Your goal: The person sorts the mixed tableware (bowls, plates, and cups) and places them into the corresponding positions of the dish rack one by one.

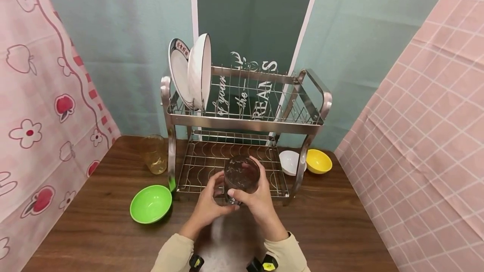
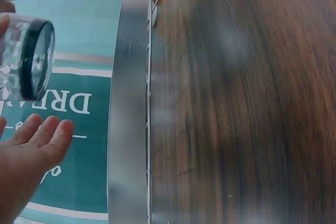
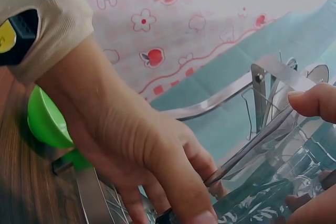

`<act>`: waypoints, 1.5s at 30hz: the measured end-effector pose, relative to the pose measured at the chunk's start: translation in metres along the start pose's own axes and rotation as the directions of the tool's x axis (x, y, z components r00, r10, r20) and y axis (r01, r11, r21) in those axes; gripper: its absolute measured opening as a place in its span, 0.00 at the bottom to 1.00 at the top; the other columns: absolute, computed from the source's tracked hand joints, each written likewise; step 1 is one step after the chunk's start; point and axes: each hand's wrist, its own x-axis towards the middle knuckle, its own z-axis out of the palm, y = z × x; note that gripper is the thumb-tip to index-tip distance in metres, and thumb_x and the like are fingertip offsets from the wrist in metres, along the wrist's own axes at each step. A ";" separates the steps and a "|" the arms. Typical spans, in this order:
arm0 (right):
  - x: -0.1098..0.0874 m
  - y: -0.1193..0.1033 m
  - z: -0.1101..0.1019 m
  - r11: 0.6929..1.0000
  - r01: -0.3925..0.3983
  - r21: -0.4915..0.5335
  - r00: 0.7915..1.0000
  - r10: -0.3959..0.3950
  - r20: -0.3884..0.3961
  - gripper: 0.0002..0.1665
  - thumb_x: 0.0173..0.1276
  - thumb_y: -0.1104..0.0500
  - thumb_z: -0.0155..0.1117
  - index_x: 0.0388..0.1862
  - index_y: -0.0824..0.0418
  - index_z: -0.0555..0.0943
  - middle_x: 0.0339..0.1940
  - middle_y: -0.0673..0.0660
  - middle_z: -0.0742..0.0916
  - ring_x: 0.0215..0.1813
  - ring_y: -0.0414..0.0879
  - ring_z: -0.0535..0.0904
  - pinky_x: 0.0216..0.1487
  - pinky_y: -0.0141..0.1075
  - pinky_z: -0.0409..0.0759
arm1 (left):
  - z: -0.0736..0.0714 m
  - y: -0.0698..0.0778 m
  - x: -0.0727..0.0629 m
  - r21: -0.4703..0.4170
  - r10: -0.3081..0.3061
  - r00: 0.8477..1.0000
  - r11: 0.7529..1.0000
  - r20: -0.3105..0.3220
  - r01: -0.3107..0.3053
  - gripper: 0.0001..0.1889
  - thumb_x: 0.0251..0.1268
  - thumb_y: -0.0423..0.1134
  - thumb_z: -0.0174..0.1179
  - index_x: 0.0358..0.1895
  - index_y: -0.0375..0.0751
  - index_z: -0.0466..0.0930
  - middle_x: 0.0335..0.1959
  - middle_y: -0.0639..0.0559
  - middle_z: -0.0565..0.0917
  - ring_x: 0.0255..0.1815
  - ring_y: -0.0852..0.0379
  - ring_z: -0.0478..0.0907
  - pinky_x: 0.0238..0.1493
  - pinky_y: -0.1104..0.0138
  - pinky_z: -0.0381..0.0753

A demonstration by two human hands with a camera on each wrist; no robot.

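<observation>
A clear drinking glass (image 1: 242,173) is held up in front of the dish rack, its thick base (image 2: 38,60) toward the table. My right hand (image 1: 261,198) grips it, with the thumb across the near side and fingers round the far side. On the other side, my left hand (image 1: 209,205) lies beside the glass with relaxed fingers. The left wrist view shows a gap between those fingers (image 2: 50,132) and the glass. In the right wrist view, the glass partly hides behind the hands.
The two-tier metal dish rack (image 1: 245,123) holds a white plate (image 1: 179,70) and a white bowl (image 1: 200,72) on top. A green bowl (image 1: 151,204) and amber glass (image 1: 155,154) stand left. White (image 1: 290,163) and yellow (image 1: 319,161) bowls sit right. Curtains surround the wooden table (image 1: 332,226).
</observation>
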 end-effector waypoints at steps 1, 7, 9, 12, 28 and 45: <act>-0.001 0.000 0.001 1.000 0.001 0.005 1.000 -0.001 0.003 0.54 0.42 0.73 0.71 0.69 0.61 0.56 0.61 0.66 0.69 0.61 0.58 0.65 0.58 0.40 0.68 | 0.000 0.004 -0.001 -0.013 -0.002 1.000 1.000 -0.001 0.002 0.50 0.31 0.29 0.77 0.65 0.40 0.60 0.53 0.42 0.74 0.54 0.47 0.72 0.49 0.53 0.73; -0.003 0.000 0.008 0.999 -0.007 0.035 0.999 0.006 0.038 0.56 0.43 0.72 0.72 0.70 0.61 0.54 0.62 0.66 0.68 0.62 0.59 0.63 0.61 0.46 0.63 | 0.002 0.025 -0.002 -0.030 -0.005 1.000 1.000 0.018 0.005 0.48 0.30 0.29 0.77 0.64 0.35 0.61 0.53 0.42 0.75 0.53 0.49 0.74 0.52 0.58 0.72; -0.003 0.000 0.011 0.999 -0.008 0.046 0.999 0.006 0.054 0.56 0.43 0.71 0.73 0.70 0.62 0.54 0.63 0.67 0.67 0.63 0.60 0.62 0.62 0.50 0.60 | 0.003 0.027 -0.002 -0.013 0.004 1.000 1.000 0.012 -0.004 0.46 0.31 0.29 0.77 0.62 0.33 0.63 0.54 0.41 0.75 0.53 0.51 0.74 0.52 0.61 0.72; -0.004 0.001 0.012 0.998 -0.012 0.069 0.998 0.007 0.069 0.56 0.44 0.71 0.73 0.70 0.63 0.53 0.64 0.70 0.64 0.63 0.62 0.61 0.62 0.53 0.58 | 0.004 0.028 -0.001 -0.012 0.021 1.000 1.000 0.001 -0.021 0.43 0.31 0.27 0.76 0.59 0.31 0.66 0.51 0.39 0.77 0.50 0.52 0.75 0.50 0.62 0.73; -0.004 0.001 0.009 0.996 -0.012 0.090 0.993 0.001 0.118 0.58 0.45 0.72 0.72 0.71 0.61 0.50 0.64 0.70 0.64 0.61 0.70 0.59 0.61 0.54 0.61 | 0.002 0.029 -0.002 -0.052 0.028 1.000 0.998 0.011 -0.027 0.40 0.32 0.22 0.73 0.58 0.27 0.65 0.48 0.34 0.77 0.48 0.48 0.76 0.48 0.64 0.74; -0.003 0.002 -0.017 0.994 0.035 -0.108 0.968 -0.007 0.250 0.63 0.47 0.62 0.77 0.73 0.60 0.46 0.65 0.65 0.67 0.65 0.55 0.62 0.62 0.46 0.61 | -0.011 -0.002 -0.004 0.105 0.065 0.993 0.993 -0.100 -0.055 0.44 0.29 0.34 0.79 0.59 0.46 0.67 0.47 0.53 0.79 0.47 0.55 0.76 0.47 0.58 0.74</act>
